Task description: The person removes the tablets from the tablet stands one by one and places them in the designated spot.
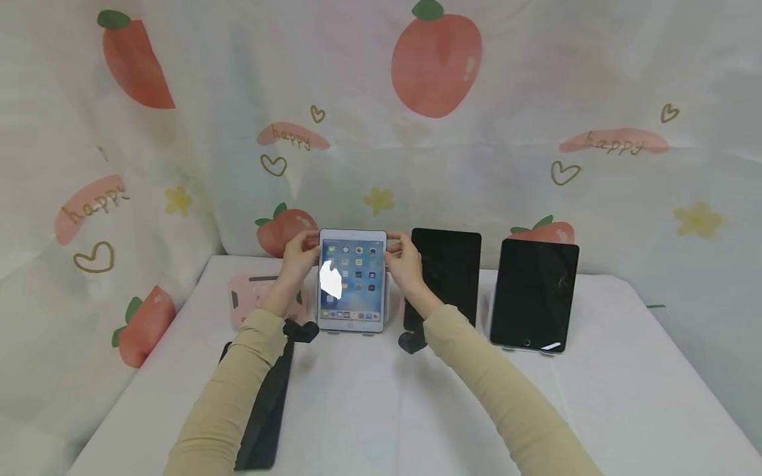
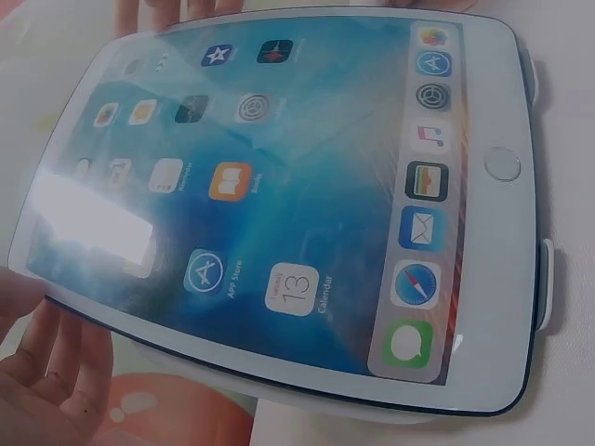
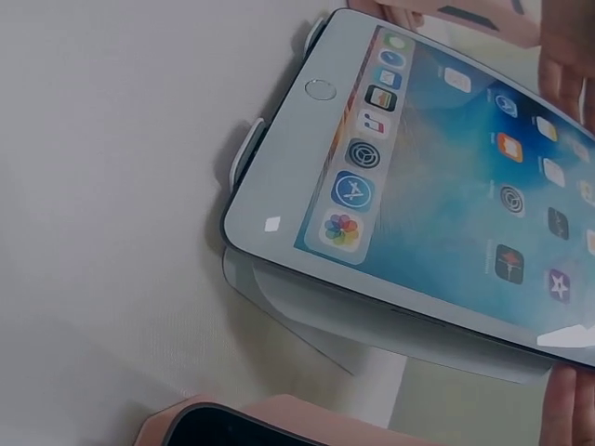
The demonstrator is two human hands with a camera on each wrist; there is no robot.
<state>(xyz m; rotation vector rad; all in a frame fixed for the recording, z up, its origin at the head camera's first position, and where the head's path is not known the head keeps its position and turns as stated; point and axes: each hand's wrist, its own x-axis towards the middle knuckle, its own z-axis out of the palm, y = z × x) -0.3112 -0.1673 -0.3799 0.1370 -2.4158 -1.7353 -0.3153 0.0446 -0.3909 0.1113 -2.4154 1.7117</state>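
Observation:
A white tablet with a lit home screen leans upright on a white stand, whose two small hooks hold its lower edge. My left hand grips the tablet's left edge near the top, and in the left wrist view its thumb and fingers are at that edge. On the opposite edge, at about the same height, my right hand holds the tablet between thumb and fingers. Only some fingertips of it show in the right wrist view. The tablet's back is hidden.
To the right, a black tablet and another dark-screened tablet stand tilted back. At the left is a pink case-like object with dark slots. A dark flat slab lies nearer, partly under my left sleeve. A printed curtain hangs behind the white table.

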